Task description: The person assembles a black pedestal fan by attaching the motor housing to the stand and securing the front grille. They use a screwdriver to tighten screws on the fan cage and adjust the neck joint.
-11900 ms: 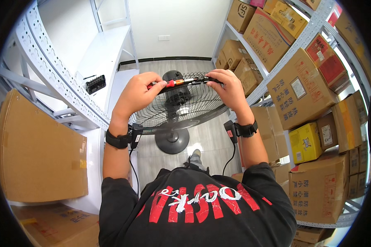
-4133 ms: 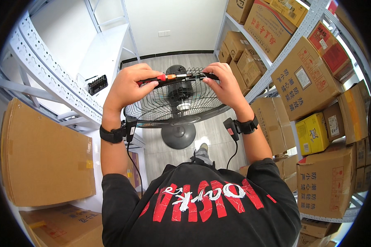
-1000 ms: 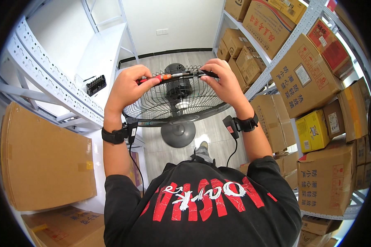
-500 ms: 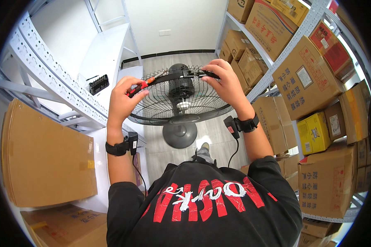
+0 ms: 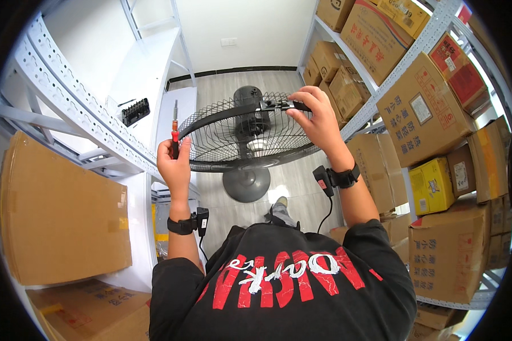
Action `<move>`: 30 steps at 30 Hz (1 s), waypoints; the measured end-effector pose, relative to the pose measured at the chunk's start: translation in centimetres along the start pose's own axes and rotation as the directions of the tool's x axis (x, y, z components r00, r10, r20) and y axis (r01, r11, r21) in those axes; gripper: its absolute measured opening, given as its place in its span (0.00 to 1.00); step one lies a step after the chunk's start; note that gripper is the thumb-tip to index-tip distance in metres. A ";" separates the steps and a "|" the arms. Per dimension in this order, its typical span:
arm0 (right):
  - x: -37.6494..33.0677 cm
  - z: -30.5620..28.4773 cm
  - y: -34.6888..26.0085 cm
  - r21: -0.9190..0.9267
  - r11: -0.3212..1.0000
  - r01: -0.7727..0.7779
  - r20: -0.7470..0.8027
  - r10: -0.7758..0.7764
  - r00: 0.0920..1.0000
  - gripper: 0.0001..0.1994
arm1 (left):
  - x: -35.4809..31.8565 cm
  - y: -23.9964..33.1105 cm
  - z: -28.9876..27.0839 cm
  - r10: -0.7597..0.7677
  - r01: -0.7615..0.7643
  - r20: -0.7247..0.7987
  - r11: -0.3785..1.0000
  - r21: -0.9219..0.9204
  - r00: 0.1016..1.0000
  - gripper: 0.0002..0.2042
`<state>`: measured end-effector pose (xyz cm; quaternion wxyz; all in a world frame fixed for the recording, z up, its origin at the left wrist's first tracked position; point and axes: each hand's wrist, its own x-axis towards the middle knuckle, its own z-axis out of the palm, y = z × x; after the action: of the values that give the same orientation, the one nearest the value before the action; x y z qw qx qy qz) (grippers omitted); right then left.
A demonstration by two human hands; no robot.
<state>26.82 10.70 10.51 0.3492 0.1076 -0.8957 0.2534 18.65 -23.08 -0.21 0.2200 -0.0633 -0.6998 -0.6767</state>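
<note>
My left hand (image 5: 174, 167) is closed around the red and black handle of a screwdriver (image 5: 175, 129). Its metal shaft points up and away, just left of the fan guard and off the rim. My right hand (image 5: 320, 118) pinches the black rim band (image 5: 215, 114) of the wire guard with thumb and fingers. Beside those fingertips, a black and silver clasp (image 5: 274, 105) sits on the band. The floor fan (image 5: 246, 184) stands on its round dark base, with the dark motor housing (image 5: 247, 96) behind the wire mesh. Fingers partly hide the band's right end.
On the left white shelf lies a black bit holder (image 5: 135, 111) with several bits. A large cardboard box (image 5: 65, 210) stands nearer on that side. Stacked boxes (image 5: 426, 108) and a yellow box (image 5: 432, 184) fill the right shelving. My foot (image 5: 282, 201) is near the fan base.
My left hand has drawn back toward me and left with the screwdriver, which has swung from the clasp to point upward. My right hand stays at the rim, shifted slightly right.
</note>
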 end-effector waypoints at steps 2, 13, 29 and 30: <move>0.0 0.0 0.4 0.026 1.000 -0.012 0.027 0.011 1.000 0.17 | -1.0 -0.3 -0.3 0.020 -0.020 -0.014 1.000 0.018 1.000 0.15; -4.2 -4.9 5.5 0.070 0.996 -0.046 0.022 0.044 0.999 0.37 | -3.9 2.9 -0.2 0.173 -0.208 0.165 0.950 0.233 0.971 0.25; -15.0 -3.1 12.8 0.679 0.202 -0.706 0.419 0.682 0.599 0.19 | -5.6 2.8 0.4 0.024 -0.036 0.056 0.970 0.239 0.998 0.12; -14.9 -3.3 13.2 0.668 0.212 -0.713 0.431 0.670 0.604 0.19 | -5.7 2.7 -0.1 0.008 -0.022 0.065 0.974 0.228 0.998 0.12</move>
<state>34.80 23.88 -2.57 0.0899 -0.1536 -0.6408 0.7468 24.86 -21.75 0.04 0.2085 -0.0643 -0.7790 -0.5878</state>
